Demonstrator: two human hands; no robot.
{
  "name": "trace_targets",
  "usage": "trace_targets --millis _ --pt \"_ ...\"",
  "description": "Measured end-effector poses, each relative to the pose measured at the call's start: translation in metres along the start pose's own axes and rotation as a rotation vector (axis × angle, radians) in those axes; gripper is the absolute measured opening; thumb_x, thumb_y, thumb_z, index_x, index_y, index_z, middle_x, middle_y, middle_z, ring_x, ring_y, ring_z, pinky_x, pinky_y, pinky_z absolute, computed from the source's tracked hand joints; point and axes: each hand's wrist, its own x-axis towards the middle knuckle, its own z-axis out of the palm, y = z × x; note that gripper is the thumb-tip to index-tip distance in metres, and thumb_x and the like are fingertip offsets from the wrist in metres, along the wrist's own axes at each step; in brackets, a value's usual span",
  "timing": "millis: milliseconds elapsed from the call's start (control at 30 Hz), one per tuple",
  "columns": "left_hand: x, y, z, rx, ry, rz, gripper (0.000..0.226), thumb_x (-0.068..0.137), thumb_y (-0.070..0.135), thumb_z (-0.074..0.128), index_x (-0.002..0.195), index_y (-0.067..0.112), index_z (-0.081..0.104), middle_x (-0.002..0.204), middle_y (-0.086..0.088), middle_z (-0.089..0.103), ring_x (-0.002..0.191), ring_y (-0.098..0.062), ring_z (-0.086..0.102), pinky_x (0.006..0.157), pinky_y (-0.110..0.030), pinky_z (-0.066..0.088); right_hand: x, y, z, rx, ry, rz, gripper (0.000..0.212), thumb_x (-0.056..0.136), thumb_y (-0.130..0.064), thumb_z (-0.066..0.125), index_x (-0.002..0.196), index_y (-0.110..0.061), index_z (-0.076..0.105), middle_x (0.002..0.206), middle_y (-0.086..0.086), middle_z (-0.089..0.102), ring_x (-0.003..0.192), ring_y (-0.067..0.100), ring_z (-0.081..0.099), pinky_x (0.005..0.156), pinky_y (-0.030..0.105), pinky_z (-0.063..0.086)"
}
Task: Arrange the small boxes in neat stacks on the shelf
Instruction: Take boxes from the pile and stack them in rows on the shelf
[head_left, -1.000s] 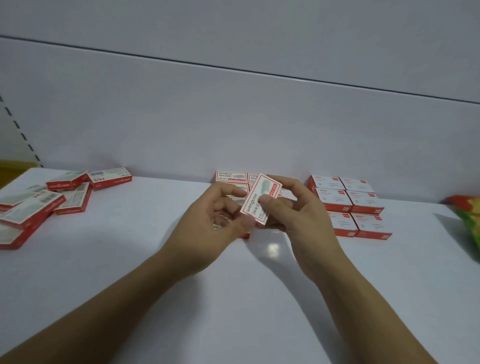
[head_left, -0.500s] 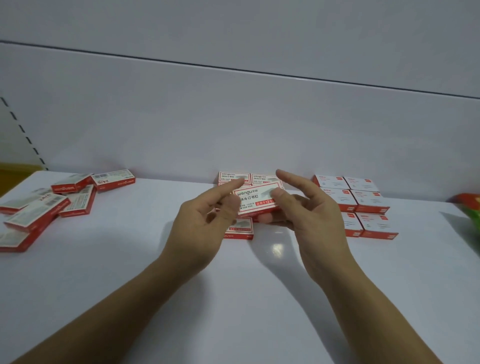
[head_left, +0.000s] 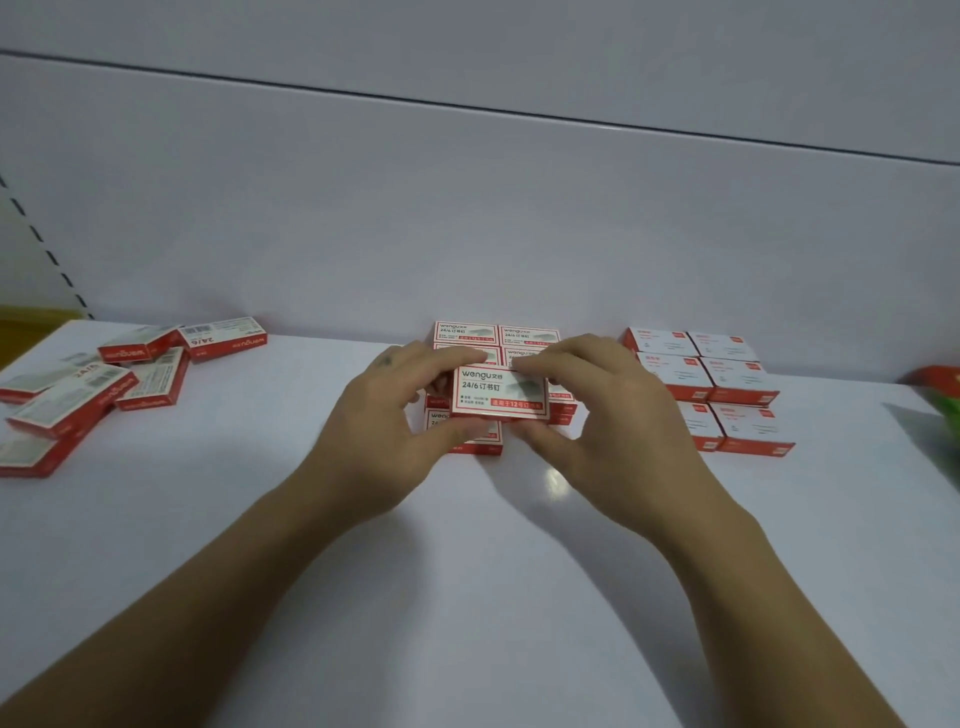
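Orientation of the small red-and-white cardboard staple box (head_left: 500, 391) has changed: held tilted on edge a second ago, it has now been turned flat, label up, and brought down over the middle group of matching red-and-white boxes (head_left: 467, 332) at the back of the white shelf (head_left: 467, 571). It is pinched from both ends. The left hand (head_left: 384, 431) is clamped on its left end, thumb at the front edge and other digits at the back, and the right hand (head_left: 613, 426) is clamped likewise on the right end. The box is held level and roughly square to the boxes beneath, over the group's right column. Contact with the layer below cannot be confirmed from this angle; it may be seated or just above. The group's front-left box (head_left: 478, 448) is exposed and the spot beside it looks unfilled, so the group is judged incomplete. Reorientation is taken as done, placement is in hand, and release is not yet made. Edges should be aligned before letting go, since skew would carry into any layer above. The second block of red-and-white boxes (head_left: 727, 374) to the right looks tidy. The loose pile of the same boxes (head_left: 104, 389) at the shelf's left end is unsorted, so much of the task remains.
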Motion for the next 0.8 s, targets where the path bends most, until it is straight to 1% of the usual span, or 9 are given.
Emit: trace_targets --millis 67,167,233,300,367,467,533,633,800 --pt "-0.001 0.0 0.002 0.044 -0.027 0.0 0.055 0.076 0.039 0.069 0.129 0.037 0.053 0.111 0.031 0.052 0.1 0.009 0.047 0.082 -0.003 0.034 0.001 0.0 -0.004 -0.019 -0.064 0.038 0.042 0.077 -0.028 0.078 0.117 -0.022 0.066 0.114 -0.006 0.062 0.095 0.01 0.054 0.08 0.028 0.049" --pt "0.0 0.0 0.002 0.138 -0.086 -0.045 0.057 0.076 0.048 0.062 0.131 0.037 0.05 0.098 0.035 0.049 0.095 0.009 0.047 0.077 -0.007 0.035 0.002 0.009 -0.011 -0.117 -0.182 0.118 0.042 0.08 -0.028 0.076 0.119 -0.027 0.062 0.116 -0.01 0.059 0.092 0.008 0.05 0.081 0.023 0.043" --pt "0.0 -0.002 -0.001 0.209 -0.108 -0.066 0.046 0.079 0.05 0.06 0.123 0.036 0.056 0.092 0.031 0.051 0.094 0.006 0.048 0.073 -0.008 0.034 0.002 0.016 -0.015 -0.158 -0.264 0.186 0.039 0.08 -0.026 0.076 0.116 -0.029 0.063 0.113 -0.011 0.058 0.095 0.01 0.051 0.08 0.022 0.041" --pt "0.0 -0.003 -0.005 0.314 -0.145 -0.082 0.026 0.086 0.046 0.061 0.109 0.034 0.062 0.089 0.025 0.054 0.09 -0.002 0.049 0.07 -0.012 0.035 0.002 0.021 -0.017 -0.172 -0.315 0.244 0.034 0.079 -0.025 0.076 0.111 -0.029 0.064 0.11 -0.01 0.059 0.095 0.011 0.052 0.078 0.023 0.041" --pt "0.0 0.0 -0.004 0.413 -0.205 -0.099 0.017 0.089 0.045 0.058 0.101 0.034 0.064 0.093 0.022 0.056 0.089 -0.005 0.046 0.07 -0.019 0.037 0.003 0.024 -0.014 -0.186 -0.338 0.277 0.029 0.079 -0.027 0.076 0.106 -0.03 0.066 0.108 -0.009 0.06 0.095 0.013 0.054 0.077 0.025 0.042" --pt "-0.002 0.004 -0.002 0.511 -0.303 -0.122 0.021 0.09 0.048 0.052 0.105 0.036 0.061 0.106 0.021 0.055 0.097 -0.004 0.045 0.074 -0.023 0.039 0.004 0.023 -0.007 -0.218 -0.349 0.287 0.023 0.08 -0.033 0.074 0.103 -0.031 0.067 0.106 -0.008 0.062 0.094 0.014 0.055 0.074 0.025 0.04" --pt "-0.002 0.004 -0.001 0.508 -0.333 -0.137 0.021 0.091 0.047 0.053 0.108 0.037 0.061 0.108 0.021 0.05 0.098 -0.004 0.045 0.077 -0.023 0.041 0.004 0.022 -0.004 -0.223 -0.353 0.291 0.023 0.081 -0.035 0.072 0.103 -0.03 0.068 0.106 -0.007 0.064 0.095 0.015 0.056 0.074 0.024 0.039" --pt "-0.002 0.003 -0.001 0.446 -0.332 -0.159 0.02 0.089 0.04 0.059 0.108 0.033 0.063 0.102 0.021 0.043 0.092 -0.002 0.044 0.08 -0.018 0.038 0.004 0.021 0.001 -0.223 -0.349 0.299 0.023 0.082 -0.033 0.071 0.105 -0.027 0.069 0.109 -0.005 0.063 0.097 0.015 0.057 0.081 0.025 0.043" --pt "-0.002 -0.001 0.002 0.421 -0.315 -0.172 0.019 0.089 0.037 0.06 0.106 0.031 0.066 0.099 0.019 0.045 0.09 -0.003 0.047 0.078 -0.017 0.035 0.003 0.017 0.011 -0.209 -0.351 0.325 0.015 0.085 -0.024 0.068 0.098 -0.016 0.071 0.112 -0.002 0.054 0.096 0.022 0.058 0.083 0.032 0.048"
